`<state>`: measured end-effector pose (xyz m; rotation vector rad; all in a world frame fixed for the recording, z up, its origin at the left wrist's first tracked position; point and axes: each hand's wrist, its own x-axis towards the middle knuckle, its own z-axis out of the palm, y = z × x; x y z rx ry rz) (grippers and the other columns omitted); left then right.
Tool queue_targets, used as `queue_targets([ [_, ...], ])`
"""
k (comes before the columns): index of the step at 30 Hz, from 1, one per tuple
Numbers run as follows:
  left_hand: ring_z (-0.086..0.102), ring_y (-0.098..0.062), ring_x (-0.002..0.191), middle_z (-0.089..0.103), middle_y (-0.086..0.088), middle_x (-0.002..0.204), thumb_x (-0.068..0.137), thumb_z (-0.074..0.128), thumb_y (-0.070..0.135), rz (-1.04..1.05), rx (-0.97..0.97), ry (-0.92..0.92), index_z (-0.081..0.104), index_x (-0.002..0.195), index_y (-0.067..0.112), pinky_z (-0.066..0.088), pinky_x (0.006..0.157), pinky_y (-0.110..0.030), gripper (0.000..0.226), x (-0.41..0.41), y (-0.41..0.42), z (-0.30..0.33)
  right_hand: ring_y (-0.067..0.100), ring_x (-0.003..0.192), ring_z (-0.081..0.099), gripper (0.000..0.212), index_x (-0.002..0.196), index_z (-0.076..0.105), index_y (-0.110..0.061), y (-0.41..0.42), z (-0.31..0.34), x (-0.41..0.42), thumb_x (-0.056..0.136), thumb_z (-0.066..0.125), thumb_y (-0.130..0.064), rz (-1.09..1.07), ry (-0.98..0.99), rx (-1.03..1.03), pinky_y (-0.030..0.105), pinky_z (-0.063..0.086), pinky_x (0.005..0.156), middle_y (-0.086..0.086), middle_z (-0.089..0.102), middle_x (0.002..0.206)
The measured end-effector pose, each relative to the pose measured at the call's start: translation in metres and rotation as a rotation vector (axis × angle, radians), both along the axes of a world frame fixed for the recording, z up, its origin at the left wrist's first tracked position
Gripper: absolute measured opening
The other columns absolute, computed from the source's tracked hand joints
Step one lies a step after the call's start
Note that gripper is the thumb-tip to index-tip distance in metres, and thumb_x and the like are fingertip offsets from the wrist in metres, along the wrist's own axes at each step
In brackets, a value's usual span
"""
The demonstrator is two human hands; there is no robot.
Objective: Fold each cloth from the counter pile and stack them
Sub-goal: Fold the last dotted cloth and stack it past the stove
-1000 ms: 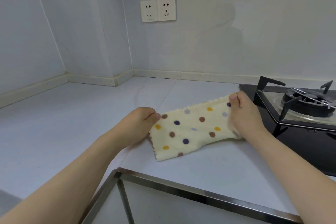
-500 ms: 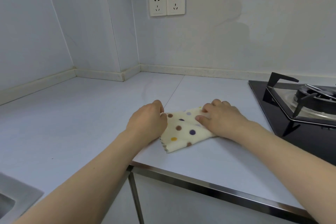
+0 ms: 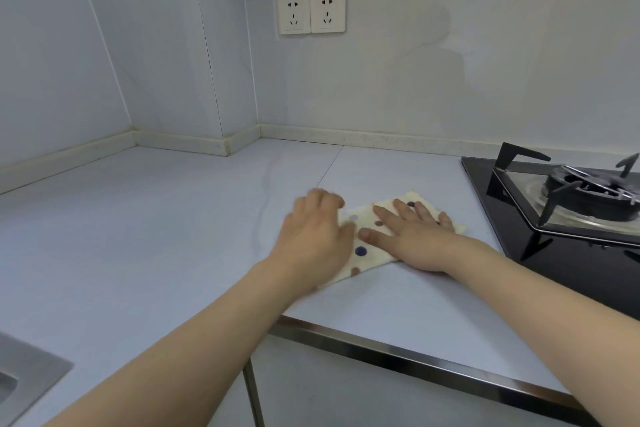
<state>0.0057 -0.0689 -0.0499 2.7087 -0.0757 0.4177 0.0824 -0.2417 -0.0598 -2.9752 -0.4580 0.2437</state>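
Domestic kitchen, corner section; pale countertop (image 3: 156, 218) running in an L along two walls, with a low cream upstand (image 3: 363, 140) at the wall joint; gas hob (image 3: 554, 218) set into the counter at right, black glass surface, black pan supports over a steel burner ring; corner of a steel sink (image 3: 24, 381) at lower left; double wall socket (image 3: 311, 11) above the counter; metal trim (image 3: 415, 357) along the counter's front edge, cabinet fronts below.

Soft, even, cool indoor light; left hand (image 3: 313, 236) motion-blurred, faint shadows beneath both hands, wide-angle bending toward edges
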Motion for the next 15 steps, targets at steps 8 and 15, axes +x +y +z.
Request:
queue_targets([
  [8, -0.019, -0.016, 0.148, -0.016, 0.003, 0.162, 0.095, 0.02, 0.066, -0.089, 0.271, 0.501, -0.01, 0.155, 0.019, -0.009, 0.12, -0.038, 0.082, -0.004, 0.004, -0.006, 0.022, 0.147, -0.014, 0.053, 0.147, 0.0, -0.052, -0.013, 0.004, 0.016, 0.096, 0.008, -0.061, -0.035, 0.04, 0.007, 0.052, -0.008, 0.116, -0.011, -0.011, 0.16],
  [15, 0.015, -0.027, 0.145, 0.019, -0.005, 0.158, 0.098, 0.016, 0.058, -0.057, 0.184, 0.35, 0.024, 0.15, 0.02, 0.014, 0.117, -0.042, 0.065, -0.001, 0.002, -0.008, 0.019, 0.147, -0.011, 0.06, 0.15, -0.004, -0.043, -0.026, 0.003, 0.026, 0.095, 0.01, -0.064, 0.005, 0.021, -0.039, 0.047, -0.005, 0.118, -0.01, -0.011, 0.16],
])
